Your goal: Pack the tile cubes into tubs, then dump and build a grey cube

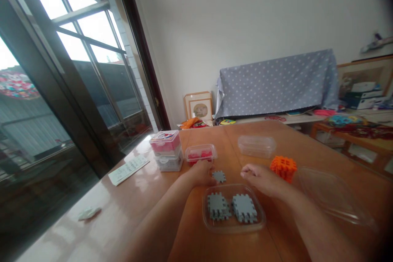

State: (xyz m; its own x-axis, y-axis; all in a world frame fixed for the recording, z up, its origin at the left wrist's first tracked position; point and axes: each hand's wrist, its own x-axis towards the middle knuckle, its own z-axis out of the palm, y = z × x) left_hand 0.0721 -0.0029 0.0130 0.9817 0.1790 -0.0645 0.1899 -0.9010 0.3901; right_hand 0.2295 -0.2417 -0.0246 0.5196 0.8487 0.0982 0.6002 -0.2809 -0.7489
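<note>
My left hand (201, 173) reaches over the middle of the table, fingers curled at the left edge of a grey notched interlocking tile (219, 176). Thumb and fingers look closed on that edge. To the right of the tile, my right hand (259, 178) is closed, with its fingers curled in and nothing visible in them. Below and between both hands sits a clear plastic tub (233, 228). Two piles of the same tiles lie in it, a left grey stack (216, 202) and a right grey stack (244, 204). Orange notched tiles (283, 168) stand stacked beside my right wrist.
Behind my left hand is a clear tub with red pieces (201, 155), beside two stacked lidded boxes (167, 151). An empty-looking clear container (257, 146) stands farther back. A clear lid (331, 194) lies at the right. A written paper (129, 169) and a small packet (89, 213) are at left.
</note>
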